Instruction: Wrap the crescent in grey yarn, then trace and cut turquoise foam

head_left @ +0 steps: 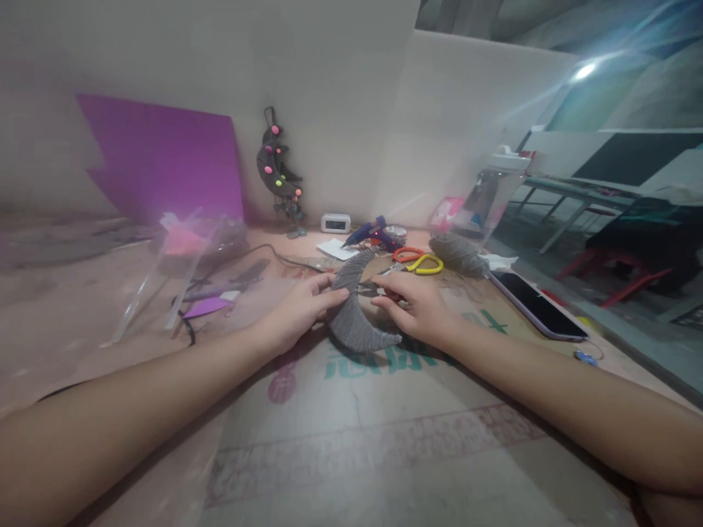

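left hand (pixel 299 311) fingers pinch the grey yarn-wrapped crescent (pixel 356 326); right hand (pixel 417 307) fingers curled at its inner edge, grip unclear

Bare forearms both sides; left hand (pixel 299 311), right hand (pixel 420 307) bare, ungloved.

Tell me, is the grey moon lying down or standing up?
Lying down. The moon rests flat on the cardboard; the left hand holds its edge, and the right hand is close beside it.
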Motion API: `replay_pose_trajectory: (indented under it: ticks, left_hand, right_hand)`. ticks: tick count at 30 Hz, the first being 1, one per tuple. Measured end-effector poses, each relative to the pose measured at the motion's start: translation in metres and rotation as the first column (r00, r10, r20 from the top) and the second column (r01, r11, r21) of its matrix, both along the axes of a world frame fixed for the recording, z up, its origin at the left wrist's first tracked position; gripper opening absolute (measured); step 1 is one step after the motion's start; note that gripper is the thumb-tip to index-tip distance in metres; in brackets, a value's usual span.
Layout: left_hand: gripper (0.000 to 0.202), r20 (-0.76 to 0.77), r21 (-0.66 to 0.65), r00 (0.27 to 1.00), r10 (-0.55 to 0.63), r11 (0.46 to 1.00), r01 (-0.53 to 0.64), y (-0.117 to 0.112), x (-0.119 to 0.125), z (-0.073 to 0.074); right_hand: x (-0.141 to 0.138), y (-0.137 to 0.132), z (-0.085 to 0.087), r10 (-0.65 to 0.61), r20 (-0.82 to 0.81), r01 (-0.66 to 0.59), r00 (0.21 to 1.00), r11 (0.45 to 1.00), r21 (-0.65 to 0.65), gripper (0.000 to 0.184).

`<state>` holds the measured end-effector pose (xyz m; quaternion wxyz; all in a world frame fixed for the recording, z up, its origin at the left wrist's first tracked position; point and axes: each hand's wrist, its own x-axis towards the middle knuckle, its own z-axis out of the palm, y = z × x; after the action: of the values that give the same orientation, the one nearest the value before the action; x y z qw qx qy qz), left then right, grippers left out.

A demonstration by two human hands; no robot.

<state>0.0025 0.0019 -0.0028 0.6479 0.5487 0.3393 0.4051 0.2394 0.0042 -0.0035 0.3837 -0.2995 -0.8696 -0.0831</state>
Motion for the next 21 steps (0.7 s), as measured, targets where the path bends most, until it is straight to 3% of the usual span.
replay_pose_trajectory:
  ticks: [21]
  left_hand:
    - [0.046, 0.033, -0.042, 0.997, -0.070, 0.997, 0.071, 0.0029, -0.0031, -0.0038]
  right_hand:
    - [-0.0010, 0.0008, 0.0037, 0.038, 0.048, -0.041, 0.998, 0.997, 0.066, 0.027]
